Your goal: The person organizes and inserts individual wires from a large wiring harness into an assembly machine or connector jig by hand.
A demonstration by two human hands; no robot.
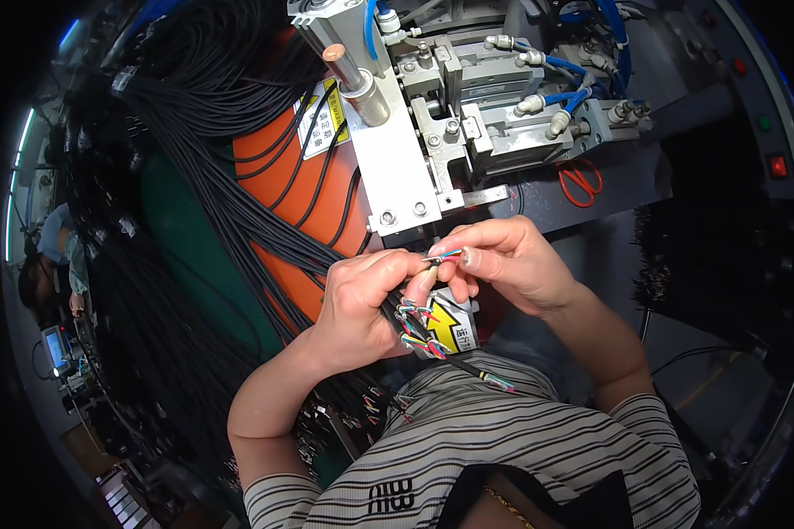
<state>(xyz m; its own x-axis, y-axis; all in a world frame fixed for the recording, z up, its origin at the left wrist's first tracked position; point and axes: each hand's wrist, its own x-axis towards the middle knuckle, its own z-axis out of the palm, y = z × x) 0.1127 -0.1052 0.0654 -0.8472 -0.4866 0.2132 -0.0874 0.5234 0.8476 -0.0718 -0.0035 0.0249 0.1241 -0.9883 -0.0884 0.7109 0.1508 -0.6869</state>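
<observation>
My left hand (359, 300) is closed around several black cables, its thumb and forefinger pinching one cable near its stripped end. From that end come thin coloured wires (448, 257), red and blue among them. My right hand (513, 263) pinches these wires between thumb and forefinger, close to the left fingertips. Below the left hand hang more stripped cable ends (422, 331) with fanned-out red, green, white and yellow wires. One black cable end (496, 381) reaches over my striped shirt. Just beyond my hands stands a metal machine (399, 181) with a flat plate.
Pneumatic clamps (512, 132) with blue hoses fill the machine's right side. Red-handled scissors (580, 183) lie beside it. A long bundle of black cables (207, 167) runs across an orange surface (282, 207). A control panel with a lit red switch (776, 167) stands far right. Another person (57, 251) is far left.
</observation>
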